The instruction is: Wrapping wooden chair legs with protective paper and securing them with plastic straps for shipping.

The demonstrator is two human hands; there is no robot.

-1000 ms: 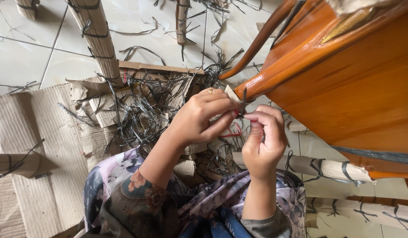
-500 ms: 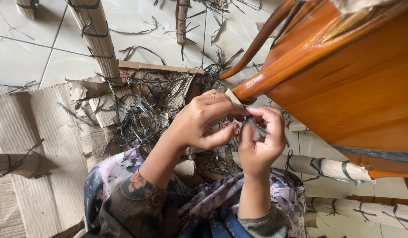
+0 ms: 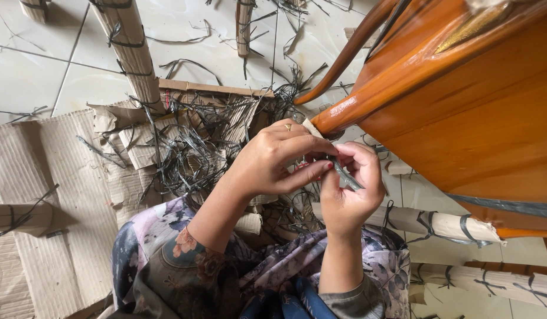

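Strap [image 3: 346, 175], dark grey plastic, flat and narrow; long axis slanting from upper left to lower right, pinched between both hands just below tip of orange lacquered wooden furniture leg [image 3: 344, 115]; corrugated cardboard [image 3: 61, 177], tan, ribbed, far left; cut strap scraps [image 3: 185, 147], tangled; left hand [image 3: 273, 159] fingers closed on strap; right hand [image 3: 350, 195] curled round its lower end; paper-wrapped rod [image 3: 439, 223], cream, banded, right.

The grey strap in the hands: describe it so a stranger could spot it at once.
Start at the big orange wooden furniture at upper right and go down to its rounded end, where both hands meet. The grey strap runs slantwise between the right hand and left hand. Unlike the black strips scattered on the cardboard, it is pinched in fingers.
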